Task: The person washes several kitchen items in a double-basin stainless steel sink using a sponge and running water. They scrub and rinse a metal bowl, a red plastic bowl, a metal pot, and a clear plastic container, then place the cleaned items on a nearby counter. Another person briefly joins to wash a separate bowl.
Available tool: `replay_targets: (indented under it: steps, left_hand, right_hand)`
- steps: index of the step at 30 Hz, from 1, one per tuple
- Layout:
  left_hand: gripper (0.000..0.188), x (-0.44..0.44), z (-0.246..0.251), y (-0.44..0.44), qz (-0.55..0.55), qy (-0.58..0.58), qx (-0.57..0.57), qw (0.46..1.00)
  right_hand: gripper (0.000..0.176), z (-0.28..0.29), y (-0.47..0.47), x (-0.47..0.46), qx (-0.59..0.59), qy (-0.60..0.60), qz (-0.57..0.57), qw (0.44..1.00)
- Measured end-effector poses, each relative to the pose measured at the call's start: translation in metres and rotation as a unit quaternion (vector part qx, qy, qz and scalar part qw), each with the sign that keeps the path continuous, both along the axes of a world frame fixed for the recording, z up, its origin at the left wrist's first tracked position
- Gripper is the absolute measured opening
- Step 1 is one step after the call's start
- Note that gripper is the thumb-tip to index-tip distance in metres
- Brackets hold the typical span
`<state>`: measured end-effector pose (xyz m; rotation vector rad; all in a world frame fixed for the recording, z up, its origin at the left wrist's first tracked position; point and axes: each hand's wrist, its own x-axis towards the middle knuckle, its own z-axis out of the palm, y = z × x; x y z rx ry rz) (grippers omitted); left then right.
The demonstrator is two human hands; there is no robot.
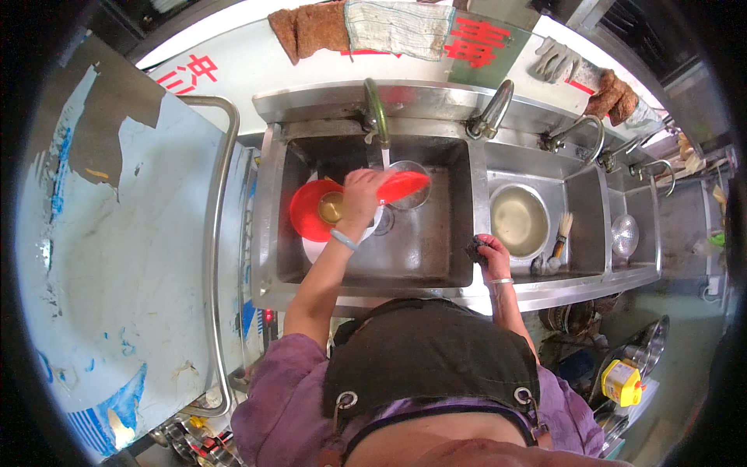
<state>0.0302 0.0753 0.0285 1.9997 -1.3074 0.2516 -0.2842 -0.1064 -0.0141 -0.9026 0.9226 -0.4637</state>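
Note:
Under the running faucet (378, 111) in the left sink basin (426, 251), my left hand (363, 195) grips a red plastic dish (404, 185), tilted on its edge. Below that hand a red bowl (303, 213) rests on something white, with a small yellowish bowl (330, 207) inside it. Partly behind the tilted dish lies a round, clear or metal container (415, 201). My right hand (496, 257) holds a dark scouring pad (477, 250) over the divider between two basins. Beside it, in the middle basin, stands a round metal pot (519, 222) of cloudy liquid.
A wooden-handled brush (560, 242) lies right of the pot. The far right basin holds a perforated ladle (625, 236). More faucets (493, 111) line the back rim. A metal rail (219, 233) edges the pale cabinet (157, 262) on the left. Cloths (400, 29) and gloves (554, 58) hang behind.

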Motion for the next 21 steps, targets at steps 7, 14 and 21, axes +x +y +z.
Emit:
replay_targets:
  steps: [7,14,21]
  left_hand:
    - [0.072,0.056,-0.028,0.083,0.409,0.047,0.007,0.911]
    - [0.078,0.028,-0.067,0.117,0.444,0.127,-0.003,0.887]
    - [0.064,-0.030,-0.098,0.101,0.358,0.202,0.048,0.910]
  right_hand:
    - [0.031,0.012,0.016,0.000,-0.037,0.059,0.011,0.997]
    - [0.029,0.002,0.045,0.007,0.078,0.051,0.003,0.996]
    - [0.015,-0.002,0.032,0.002,0.034,0.034,-0.014,0.999]
